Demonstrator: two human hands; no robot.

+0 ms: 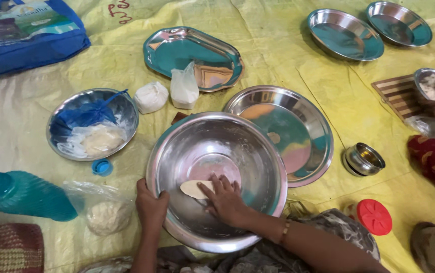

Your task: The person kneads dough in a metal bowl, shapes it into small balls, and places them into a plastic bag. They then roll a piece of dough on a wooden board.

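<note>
1. Pressing a small flat disc of dough against the floor of the large steel bowl, the right hand lies palm down with fingers spread over the disc's right half; it grips nothing.
2. The left hand is curled over the bowl's near-left rim, clamping it steady.
3. Judged from the disc, flattening is under way: it is thin and roughly oval, and it is the only piece in the bowl.
4. Just left of the bowl, a clear bag holding a dough lump lies beside a teal plastic bottle on its side; the bottle's blue cap sits apart. This dough looks unworked.
5. Farther left, a smaller steel bowl holds pale dough on plastic with a blue bag.
6. Behind the large bowl stand two small white bags, an oval steel tray and a round steel plate, the plate tucked under the bowl's rim and carrying no finished discs.
7. At the far right, two more steel plates likewise bear no discs.
</note>
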